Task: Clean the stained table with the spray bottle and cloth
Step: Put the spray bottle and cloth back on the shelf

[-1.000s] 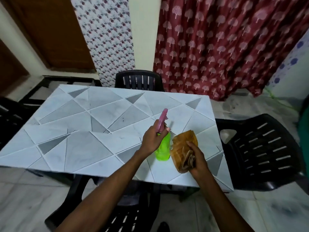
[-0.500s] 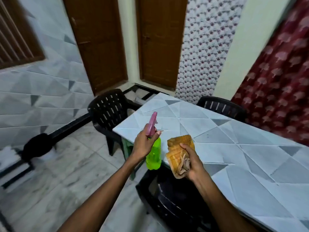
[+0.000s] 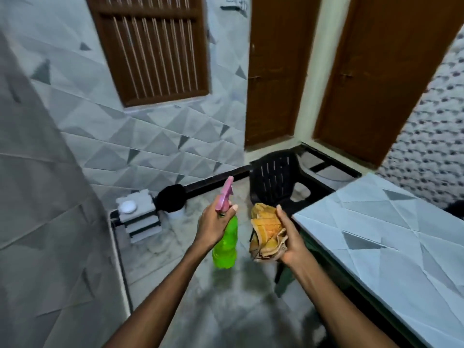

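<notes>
Holds spray bottle [image 3: 225, 247] upright, left hand [image 3: 213, 228] fingers curled round its neck, clutches bunched cloth [image 3: 266, 233] in right hand [image 3: 292, 241], both over floor [image 3: 226, 312]; places counter [image 3: 381, 237] at 3 o'clock, nearest right hand.

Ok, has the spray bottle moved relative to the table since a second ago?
Yes. The spray bottle, in the left hand, was over the table; now it hangs past the table's corner, over the floor, left of it in view.

left hand [image 3: 213, 226] gripping green spray bottle [image 3: 225, 244], right hand [image 3: 291, 241] holding orange cloth [image 3: 266, 232], table [image 3: 391, 237] at right
</notes>
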A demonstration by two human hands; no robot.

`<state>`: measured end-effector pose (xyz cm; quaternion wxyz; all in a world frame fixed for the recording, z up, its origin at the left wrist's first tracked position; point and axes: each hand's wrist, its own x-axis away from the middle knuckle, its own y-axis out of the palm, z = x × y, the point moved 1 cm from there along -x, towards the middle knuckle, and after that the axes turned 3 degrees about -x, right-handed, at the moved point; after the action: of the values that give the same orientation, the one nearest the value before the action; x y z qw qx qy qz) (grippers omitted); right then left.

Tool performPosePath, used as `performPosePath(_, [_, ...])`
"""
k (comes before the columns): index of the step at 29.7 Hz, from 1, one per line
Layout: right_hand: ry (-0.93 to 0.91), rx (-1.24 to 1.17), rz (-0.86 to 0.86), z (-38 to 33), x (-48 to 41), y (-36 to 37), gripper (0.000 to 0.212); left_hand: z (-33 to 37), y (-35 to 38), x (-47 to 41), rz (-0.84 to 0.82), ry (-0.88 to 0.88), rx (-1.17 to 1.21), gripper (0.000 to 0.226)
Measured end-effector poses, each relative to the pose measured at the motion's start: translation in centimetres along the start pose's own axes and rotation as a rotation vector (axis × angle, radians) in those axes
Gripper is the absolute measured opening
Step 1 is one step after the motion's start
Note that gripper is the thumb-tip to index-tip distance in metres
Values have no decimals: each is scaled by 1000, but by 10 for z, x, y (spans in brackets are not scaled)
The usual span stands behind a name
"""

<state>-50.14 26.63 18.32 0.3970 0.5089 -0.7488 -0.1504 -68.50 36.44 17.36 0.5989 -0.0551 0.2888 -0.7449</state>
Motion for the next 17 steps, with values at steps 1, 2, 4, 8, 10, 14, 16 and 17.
performPosePath(1, [27,56,6,8,-18,21,49,-17,-20,-12,29,-17,6,50])
performPosePath(2, [51,87,-5,15,-39,41,46,-32,-37,-24,38,-44,12,49])
performPosePath(4, [110,165,-48,27,-73,71,34,-52,-64,-43,50,-42,11,49])
performPosePath(8, [209,289,-93,48,-146,143,25,-93,-125,-90,158,-92,-25,47])
performPosePath(10, [215,340,-89,53,-175,174,28,-106,-149,-113,176,-78,-36,52])
performPosePath(14, [334,374,-149,68,-259,254,34,-146,-217,-183,257,-75,-31,52])
performPosePath(16, [356,390,-177,72,-294,289,37,-168,-247,-218,276,-86,-58,64])
performPosePath(17, [362,398,-169,81,-330,321,38,-186,-272,-247,322,-122,-64,66])
